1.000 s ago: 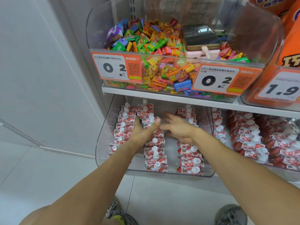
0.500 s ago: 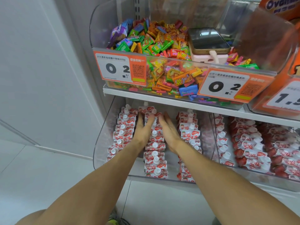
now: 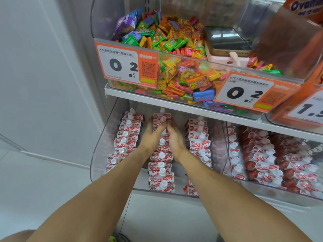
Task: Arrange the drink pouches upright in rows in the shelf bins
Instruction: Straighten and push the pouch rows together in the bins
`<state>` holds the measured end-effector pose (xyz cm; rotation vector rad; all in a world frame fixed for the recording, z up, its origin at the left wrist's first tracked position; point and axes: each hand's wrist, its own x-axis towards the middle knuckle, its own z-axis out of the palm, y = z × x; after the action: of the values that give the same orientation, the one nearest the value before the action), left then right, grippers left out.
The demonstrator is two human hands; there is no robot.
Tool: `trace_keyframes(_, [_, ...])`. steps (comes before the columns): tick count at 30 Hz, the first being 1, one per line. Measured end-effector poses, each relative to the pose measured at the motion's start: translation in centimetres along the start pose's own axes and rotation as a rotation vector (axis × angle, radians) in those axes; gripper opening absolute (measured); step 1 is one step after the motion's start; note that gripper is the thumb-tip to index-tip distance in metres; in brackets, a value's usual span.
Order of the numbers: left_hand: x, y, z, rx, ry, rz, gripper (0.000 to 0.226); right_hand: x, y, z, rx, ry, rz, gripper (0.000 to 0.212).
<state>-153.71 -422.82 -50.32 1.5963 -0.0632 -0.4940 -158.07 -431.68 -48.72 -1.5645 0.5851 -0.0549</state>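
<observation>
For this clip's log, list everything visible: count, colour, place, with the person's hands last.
Red-and-white spouted drink pouches: many, three upright rows, lower left clear bin.
Clear plastic lower left bin: one, lower shelf.
Red-and-white pouches in the right bin: many, less orderly, lower right.
Small wrapped candies: many, multicoloured, upper clear bin.
Dark-screened phone: one, on a pink case or object, atop the candies.
Orange-and-white price labels: two reading 0.2, upper bin front; a third partly cut off at right.
Left hand: on the left of the middle row's back pouches.
Right hand: on the row's right.
</observation>
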Motion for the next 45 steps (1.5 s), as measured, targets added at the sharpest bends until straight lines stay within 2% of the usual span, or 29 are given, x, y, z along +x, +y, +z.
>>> trace_keyframes(8, [0.5,-0.3,0.4,0.043,-0.126,-0.045,0.085,0.0,1.5,0.5,0.06,0.106,0.02,0.055])
trace_keyframes(15, [-0.4,-0.1,-0.3,0.0,-0.119,-0.041,0.071,-0.5,0.3,-0.4,0.052,-0.003,0.039,0.053])
trace_keyframes(26, [-0.2,-0.2,0.0,-0.032,-0.126,-0.089,0.097,-0.7,0.6,0.1,0.26,-0.04,0.136,0.025])
trace_keyframes(30, [-0.4,0.3,-0.1,-0.029,-0.121,-0.123,0.094,-0.8,0.6,-0.1,0.262,-0.069,0.195,0.042])
trace_keyframes(33, [-1.0,1.1,-0.4,0.058,-0.158,-0.14,0.094,-1.1,-0.2,-0.5,0.157,-0.083,0.219,0.05])
trace_keyframes(36, [-1.4,1.5,-1.4,0.129,-0.085,-0.186,0.089,-2.2,-0.1,-1.0,0.032,-0.089,0.249,0.067])
trace_keyframes(39, [-3.3,1.2,-1.5,0.154,-0.177,-0.247,0.098,-4.2,0.9,-1.3,0.057,-0.167,0.26,0.064])
trace_keyframes(42, [-4.4,0.7,-0.5,0.16,-0.159,-0.199,0.078,-5.7,1.0,-0.7,0.058,-0.188,0.256,0.066])
trace_keyframes(45, [-4.9,1.3,-0.3,0.137,-0.151,-0.168,0.075,-5.9,0.6,-0.2,0.036,-0.173,0.279,0.072])
